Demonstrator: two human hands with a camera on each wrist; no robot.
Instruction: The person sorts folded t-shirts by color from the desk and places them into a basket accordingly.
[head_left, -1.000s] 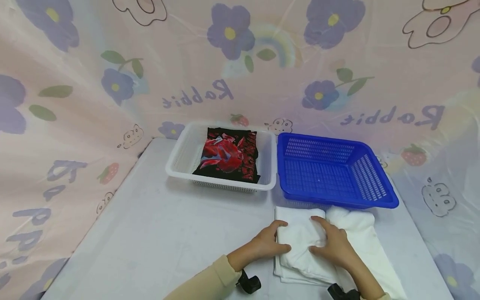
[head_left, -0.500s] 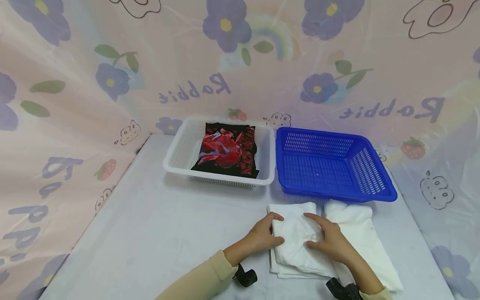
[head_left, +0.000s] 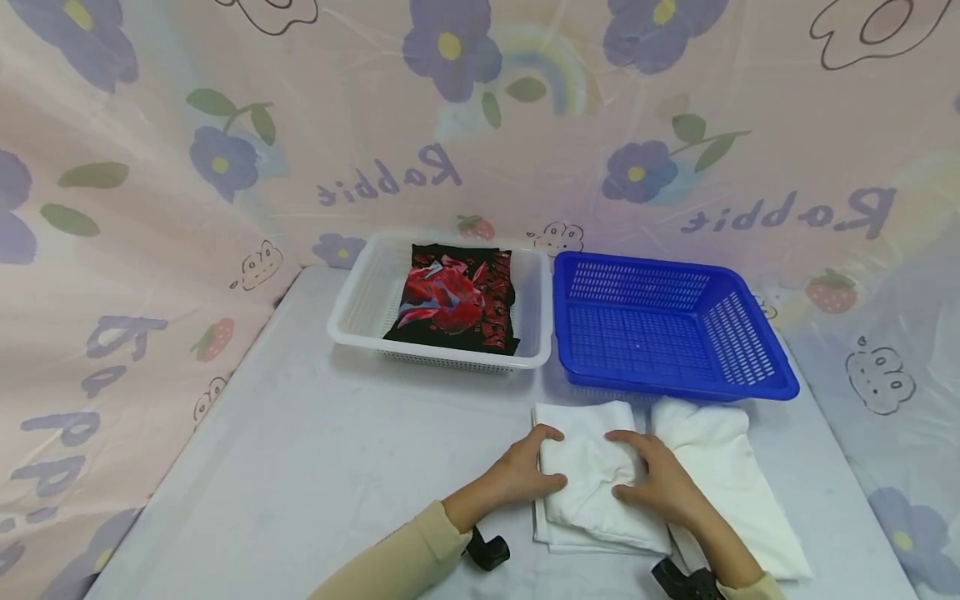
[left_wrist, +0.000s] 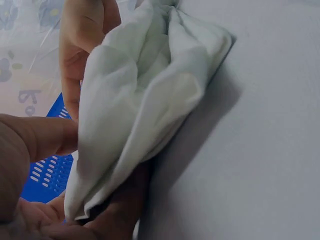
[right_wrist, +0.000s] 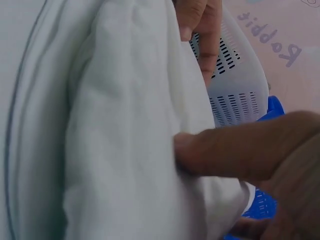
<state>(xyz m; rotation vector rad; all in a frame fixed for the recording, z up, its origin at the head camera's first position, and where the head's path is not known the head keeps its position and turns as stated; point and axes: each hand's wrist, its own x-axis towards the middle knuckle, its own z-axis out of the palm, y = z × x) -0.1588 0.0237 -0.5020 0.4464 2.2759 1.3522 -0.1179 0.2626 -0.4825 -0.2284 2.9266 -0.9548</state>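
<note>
A white garment (head_left: 588, 454), folded into a thick rectangular stack, lies on the white table in the head view. My left hand (head_left: 517, 471) grips its left side, thumb on top; in the left wrist view the fingers (left_wrist: 122, 210) go beneath the lower layers. My right hand (head_left: 660, 477) holds the opposite side, with its thumb (right_wrist: 215, 150) pressing the upper fabric in the right wrist view. Soft creases run across the top layer between the two hands. A second white garment (head_left: 723, 467) lies flat just to the right, partly behind my right forearm.
Beyond the garments stands a blue plastic basket (head_left: 675, 383) with nothing in it. Beside it on the left, a white basket (head_left: 536, 312) holds a folded black shirt (head_left: 450, 300) with a red print. A patterned curtain (head_left: 360, 100) backs the table (head_left: 337, 467).
The folded white garment and both hands have shifted slightly left, opening a small gap to the second garment. The hold looks the same, and the head view has tilted a little.
</note>
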